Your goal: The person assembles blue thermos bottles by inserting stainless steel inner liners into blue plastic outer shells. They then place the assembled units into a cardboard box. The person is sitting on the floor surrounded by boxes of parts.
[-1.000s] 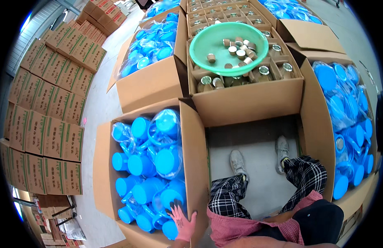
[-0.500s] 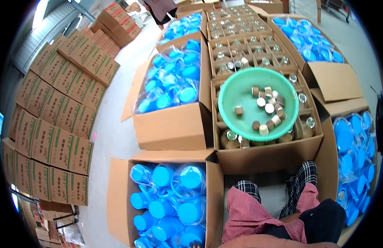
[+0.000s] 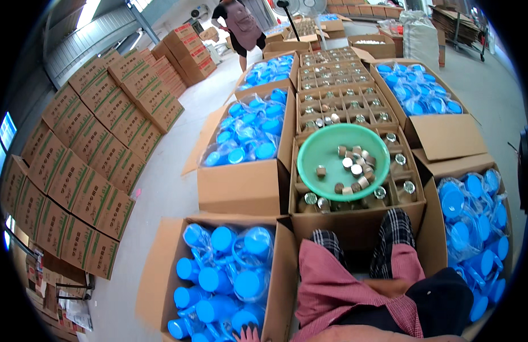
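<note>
left hand (image 3: 248, 333): fingertips only, grip unclear | over blue-capped bottles (image 3: 230, 279) | green bowl (image 3: 342, 161) ahead | right hand unseen

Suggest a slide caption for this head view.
Left hand reaches into a carton of blue lids; green bowl sits ahead.

Warehouse or packing floor. Sealed brown cartons (image 3: 87, 165) stacked in long rows along left wall, bare concrete floor (image 3: 173, 188), corrugated metal wall (image 3: 87, 34) behind. Open cartons of blue plastic lids (image 3: 247, 137) in clear bags, divided cartons of glass jars (image 3: 338, 97), green basin of small caps (image 3: 342, 162). Another person (image 3: 241, 25) working at far end, standing fans (image 3: 301, 7) nearby.
</note>
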A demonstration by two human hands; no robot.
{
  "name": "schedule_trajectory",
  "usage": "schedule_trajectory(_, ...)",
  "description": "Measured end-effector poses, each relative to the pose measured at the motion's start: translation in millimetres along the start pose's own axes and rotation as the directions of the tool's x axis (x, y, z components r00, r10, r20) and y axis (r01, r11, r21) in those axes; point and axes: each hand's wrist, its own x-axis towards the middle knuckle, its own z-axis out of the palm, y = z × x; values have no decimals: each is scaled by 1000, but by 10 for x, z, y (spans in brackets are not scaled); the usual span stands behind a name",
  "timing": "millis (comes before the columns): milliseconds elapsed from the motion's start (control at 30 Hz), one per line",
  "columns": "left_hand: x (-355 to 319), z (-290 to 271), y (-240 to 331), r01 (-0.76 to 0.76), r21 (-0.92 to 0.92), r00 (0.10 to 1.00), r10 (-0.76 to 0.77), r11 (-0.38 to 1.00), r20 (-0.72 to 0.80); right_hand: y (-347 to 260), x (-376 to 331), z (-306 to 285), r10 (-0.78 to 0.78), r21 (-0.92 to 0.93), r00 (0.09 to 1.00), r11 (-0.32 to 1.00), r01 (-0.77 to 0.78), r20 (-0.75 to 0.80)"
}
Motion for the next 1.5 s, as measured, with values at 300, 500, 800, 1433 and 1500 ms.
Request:
schedule_trajectory(300,156,-2513,1424,-752,151,527,722,642,-448,-866,-1276,-2217,-278,-50,486,902,430,-828)
schedule_trajectory(500,-539,-3262,2501,-830,403,482,859,386,172,-259,-1554,-2923,-59,361,535,674,644,-843)
schedule_trajectory(800,410,-3670,2978,-910,413,114,983,44,145,-333,-1372,-3154,-27,948,959,-161,275,-282)
schedule_trajectory(1433,3600,-1499,2515,-750,-67,650,714,658,-259,-94,-286,-5577,219,750,740,-49,660,-636)
schedule_trajectory(1500,3881,-1315,2499,-682,-60,709,639,729,-299,-237,-153,-5224,53,697,719,302,650,-693)
